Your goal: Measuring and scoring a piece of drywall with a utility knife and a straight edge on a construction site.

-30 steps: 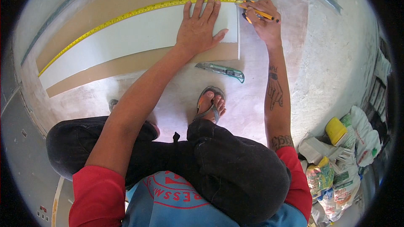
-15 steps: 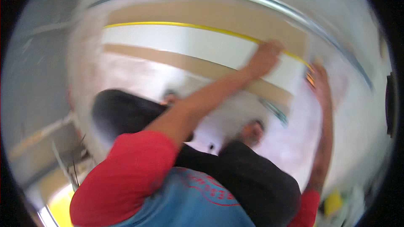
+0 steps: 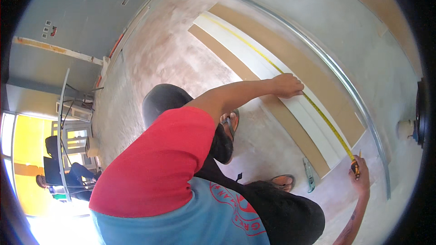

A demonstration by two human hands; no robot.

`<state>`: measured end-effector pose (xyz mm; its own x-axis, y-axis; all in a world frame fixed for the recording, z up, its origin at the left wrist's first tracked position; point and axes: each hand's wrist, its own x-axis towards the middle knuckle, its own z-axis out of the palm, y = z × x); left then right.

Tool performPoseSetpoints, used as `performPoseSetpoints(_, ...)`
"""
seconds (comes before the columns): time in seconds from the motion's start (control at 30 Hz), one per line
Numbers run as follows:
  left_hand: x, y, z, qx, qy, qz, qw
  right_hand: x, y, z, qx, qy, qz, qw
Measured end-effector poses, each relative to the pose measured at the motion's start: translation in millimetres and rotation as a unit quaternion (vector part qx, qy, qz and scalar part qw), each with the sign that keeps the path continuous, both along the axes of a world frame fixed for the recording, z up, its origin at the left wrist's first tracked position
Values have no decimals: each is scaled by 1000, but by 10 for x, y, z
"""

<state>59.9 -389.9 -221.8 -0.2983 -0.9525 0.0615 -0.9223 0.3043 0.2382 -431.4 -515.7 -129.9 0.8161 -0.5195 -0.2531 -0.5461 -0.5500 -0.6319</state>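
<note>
A yellow tape measure blade (image 3: 323, 117) stretches lengthwise over a long white strip (image 3: 313, 129), which lies on a wider brown board (image 3: 313, 79) on the floor. Partway along, my left hand (image 3: 287, 85) is closed over the blade with its fingertips at the strip's edge. Beyond the strip's near right end, my right hand (image 3: 362, 180) grips the orange and black tape measure case (image 3: 354, 167). A thin pointed tip sticks up by those fingers; I cannot make out what it is. The blade's far end lies near the strip's far end.
A green utility knife (image 3: 309, 175) lies beside the board, near my sandalled foot (image 3: 282, 182). A long metal channel (image 3: 338, 61) runs along the board's far side. At the left, a person (image 3: 77, 179) sits near a bright doorway, by a thin upright metal bar (image 3: 62, 131).
My view has turned, so the board now runs diagonally, and the picture is sharper. Both hands keep their places along the tape, which is still drawn out.
</note>
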Motion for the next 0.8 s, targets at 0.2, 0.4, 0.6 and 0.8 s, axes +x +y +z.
performPoseSetpoints(0.2, 79, 237, 79, 100, 29, 38, 994, 110, 170, 14, 45, -26, 11, 999)
performPoseSetpoints(0.4, 16, 297, 82, 73, 51, 21, 996, -19, 296, -35, 33, -34, 18, 999)
performPoseSetpoints(0.6, -75, 326, 86, 81, 56, 12, 995, -77, 389, 77, 42, 4, -4, 999)
performPoseSetpoints(0.8, -165, 326, 62, 109, 47, 16, 993, -149, 409, 91, 49, 8, -6, 999)
